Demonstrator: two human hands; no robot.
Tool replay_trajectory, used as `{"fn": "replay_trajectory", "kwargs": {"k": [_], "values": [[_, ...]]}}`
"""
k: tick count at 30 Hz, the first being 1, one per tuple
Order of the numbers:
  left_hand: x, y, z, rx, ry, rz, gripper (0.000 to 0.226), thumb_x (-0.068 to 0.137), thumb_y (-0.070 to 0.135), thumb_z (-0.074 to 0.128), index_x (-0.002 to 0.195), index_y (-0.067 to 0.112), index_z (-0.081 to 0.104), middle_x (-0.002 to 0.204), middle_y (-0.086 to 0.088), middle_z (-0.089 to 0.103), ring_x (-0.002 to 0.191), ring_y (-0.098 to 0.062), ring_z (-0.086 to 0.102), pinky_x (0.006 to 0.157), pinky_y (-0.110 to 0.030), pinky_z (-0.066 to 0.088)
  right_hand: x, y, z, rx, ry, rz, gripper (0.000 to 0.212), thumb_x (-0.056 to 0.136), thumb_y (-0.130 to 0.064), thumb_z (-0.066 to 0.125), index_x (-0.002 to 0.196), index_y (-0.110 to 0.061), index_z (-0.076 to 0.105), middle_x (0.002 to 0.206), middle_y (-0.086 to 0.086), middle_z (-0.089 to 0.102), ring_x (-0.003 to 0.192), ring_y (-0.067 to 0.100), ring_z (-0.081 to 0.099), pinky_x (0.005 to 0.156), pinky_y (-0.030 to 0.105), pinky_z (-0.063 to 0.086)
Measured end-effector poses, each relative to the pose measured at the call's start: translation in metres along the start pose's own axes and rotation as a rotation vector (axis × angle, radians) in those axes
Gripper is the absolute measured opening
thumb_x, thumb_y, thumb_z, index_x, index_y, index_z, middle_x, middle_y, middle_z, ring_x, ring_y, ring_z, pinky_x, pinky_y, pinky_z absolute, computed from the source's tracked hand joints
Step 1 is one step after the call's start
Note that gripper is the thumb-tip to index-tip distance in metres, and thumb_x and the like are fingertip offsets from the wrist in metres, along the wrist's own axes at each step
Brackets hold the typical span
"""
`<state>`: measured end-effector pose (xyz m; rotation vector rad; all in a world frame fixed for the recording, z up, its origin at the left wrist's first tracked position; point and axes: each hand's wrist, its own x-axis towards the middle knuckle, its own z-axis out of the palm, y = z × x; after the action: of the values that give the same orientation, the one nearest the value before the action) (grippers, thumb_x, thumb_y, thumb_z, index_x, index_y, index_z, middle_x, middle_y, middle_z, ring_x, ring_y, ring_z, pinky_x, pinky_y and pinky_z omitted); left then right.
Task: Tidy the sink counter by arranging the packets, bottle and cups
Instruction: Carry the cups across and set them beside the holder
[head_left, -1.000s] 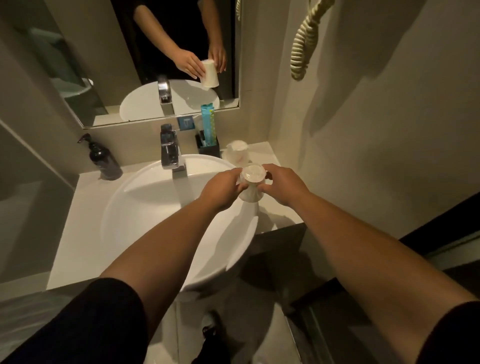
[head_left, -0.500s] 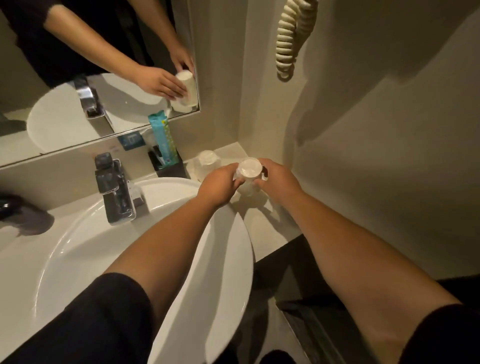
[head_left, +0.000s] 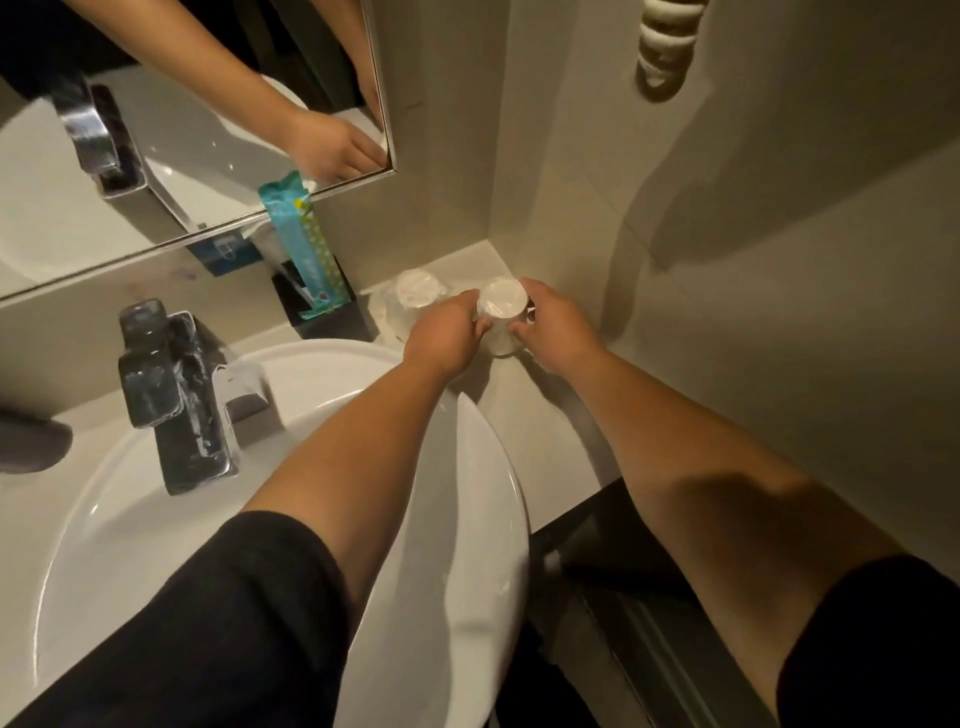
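Note:
Both hands grip one upside-down white cup (head_left: 501, 312) near the back right corner of the counter (head_left: 540, 415). My left hand (head_left: 447, 332) holds its left side and my right hand (head_left: 556, 327) its right side. Whether the cup touches the counter I cannot tell. A second wrapped white cup (head_left: 413, 299) stands just left of it, partly hidden by my left hand. A teal packet (head_left: 306, 249) stands upright in a black holder (head_left: 332, 322) against the wall.
A white round basin (head_left: 291, 519) fills the lower left, with a chrome faucet (head_left: 171, 395) behind it. The mirror (head_left: 182, 130) hangs above. A coiled cord (head_left: 665, 47) hangs on the right wall. A dark bottle's edge (head_left: 26, 441) shows at far left.
Both hands carried the cup away from over the basin toward the back right corner, beside the other cup. The camera view shifted right and closer.

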<state>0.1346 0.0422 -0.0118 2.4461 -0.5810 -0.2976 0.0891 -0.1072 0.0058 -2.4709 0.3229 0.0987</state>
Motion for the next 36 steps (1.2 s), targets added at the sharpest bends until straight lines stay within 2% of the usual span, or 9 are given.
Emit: {"fn": "replay_trajectory", "kwargs": {"k": [2,5,11,16,19,29,32,36], "values": [[0.005,0.001,0.003,0.020,-0.006,-0.028,0.024,0.095,0.023,0.050,0.113,0.012,0.062,0.107,-0.011,0.069,0.094,-0.030,0.061,0.074,-0.030,0.037,0.005,0.003,0.003,-0.009,-0.009,-0.010,0.046,0.083,-0.014,0.063,0.128,-0.015,0.052,0.119,0.009,0.064,0.105,0.028,0.061,0.089,0.038,0.050],[0.009,0.000,0.009,0.075,-0.045,-0.066,0.022,0.094,0.022,0.050,0.110,0.014,0.061,0.104,-0.010,0.068,0.087,-0.027,0.059,0.073,-0.031,0.038,0.009,0.008,0.006,-0.032,-0.032,-0.010,0.045,0.083,-0.014,0.059,0.127,-0.015,0.051,0.118,0.010,0.065,0.104,0.032,0.061,0.088,0.040,0.051],[0.014,0.003,0.008,0.084,-0.052,-0.088,0.022,0.095,0.021,0.048,0.113,0.012,0.057,0.101,-0.010,0.066,0.080,-0.022,0.049,0.072,-0.032,0.035,0.016,0.013,0.006,-0.047,-0.053,0.020,0.062,0.090,-0.013,0.060,0.146,-0.011,0.034,0.133,0.015,0.056,0.119,0.032,0.055,0.099,0.037,0.044],[0.013,0.005,0.008,0.095,-0.046,-0.076,0.023,0.096,0.022,0.049,0.115,0.012,0.056,0.102,-0.011,0.067,0.082,-0.024,0.053,0.072,-0.032,0.036,0.017,0.013,0.005,-0.047,-0.032,0.002,0.054,0.089,-0.013,0.059,0.140,-0.009,0.041,0.127,0.016,0.060,0.115,0.034,0.056,0.093,0.038,0.046],[0.012,0.006,0.009,0.115,-0.039,-0.069,0.020,0.096,0.023,0.049,0.112,0.011,0.053,0.098,-0.011,0.065,0.080,-0.024,0.052,0.069,-0.033,0.034,0.016,0.013,0.004,-0.061,-0.028,0.010,0.045,0.088,-0.014,0.059,0.130,-0.011,0.045,0.119,0.014,0.063,0.106,0.034,0.059,0.083,0.035,0.048],[0.007,0.012,0.008,0.193,0.019,-0.089,0.043,0.095,0.025,0.053,0.131,0.005,0.038,0.110,-0.017,0.062,0.097,-0.034,0.060,0.070,-0.036,0.039,0.002,0.008,-0.003,-0.145,-0.047,0.040,0.041,0.090,-0.020,0.059,0.126,-0.009,0.043,0.116,0.015,0.061,0.105,0.034,0.060,0.079,0.036,0.047],[-0.002,0.016,0.004,0.159,0.037,-0.092,0.038,0.095,0.024,0.053,0.125,0.006,0.041,0.112,-0.016,0.061,0.101,-0.034,0.059,0.073,-0.035,0.040,-0.005,0.006,-0.009,-0.162,-0.059,0.034,0.037,0.090,-0.023,0.059,0.121,-0.009,0.044,0.111,0.014,0.062,0.101,0.033,0.059,0.071,0.033,0.042],[-0.019,0.020,-0.002,0.137,0.047,-0.071,0.034,0.095,0.026,0.053,0.119,0.004,0.046,0.114,-0.017,0.060,0.101,-0.033,0.058,0.072,-0.035,0.040,-0.018,0.001,-0.018,-0.194,-0.075,0.013,0.037,0.089,-0.025,0.060,0.120,-0.010,0.048,0.113,0.012,0.062,0.103,0.032,0.059,0.072,0.030,0.039]]}}
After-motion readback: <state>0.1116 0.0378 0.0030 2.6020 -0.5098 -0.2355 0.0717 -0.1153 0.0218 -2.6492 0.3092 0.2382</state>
